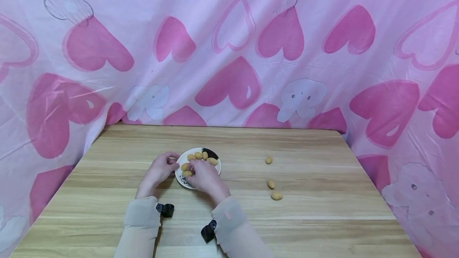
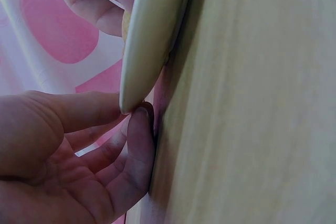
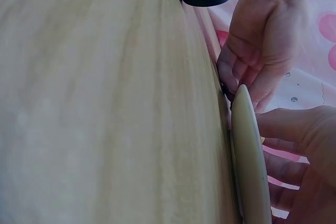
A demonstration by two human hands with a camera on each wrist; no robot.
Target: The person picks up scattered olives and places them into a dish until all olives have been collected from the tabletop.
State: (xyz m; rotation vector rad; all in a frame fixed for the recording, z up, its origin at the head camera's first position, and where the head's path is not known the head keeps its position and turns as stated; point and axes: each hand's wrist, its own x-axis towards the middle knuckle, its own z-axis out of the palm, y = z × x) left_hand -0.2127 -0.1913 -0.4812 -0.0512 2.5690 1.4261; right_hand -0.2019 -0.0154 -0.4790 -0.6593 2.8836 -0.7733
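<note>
Item: round white plate (image 1: 218, 172), set on the worktop (image 1: 322, 170), left of centre; contents, at least six tan nut-like pieces (image 1: 212, 161), some perhaps hidden.
Left hand (image 1: 161, 170): grip pinching the plate's left rim.
Right hand (image 1: 206, 175): over the plate, fingers among the pieces; whether its grip holds one, cannot tell.
Risks, as judged: plate tipping and pieces rolling off, should the left grip lift its edge; pieces pushed over the low rim, should the right fingers sweep sideways; a piece slipping from a fingertip hold, being small and rounded.
Orientation: plate lying flat, circular, without a long axis; its dark patch (image 1: 210, 153) faces far right.
Apart, right of the plate: three loose pieces. Far piece (image 1: 269, 160), nearly round, axis uncertain; middle piece (image 1: 271, 184), long axis running far-left to near-right; near piece (image 1: 276, 196), long axis roughly left-to-right.
</note>
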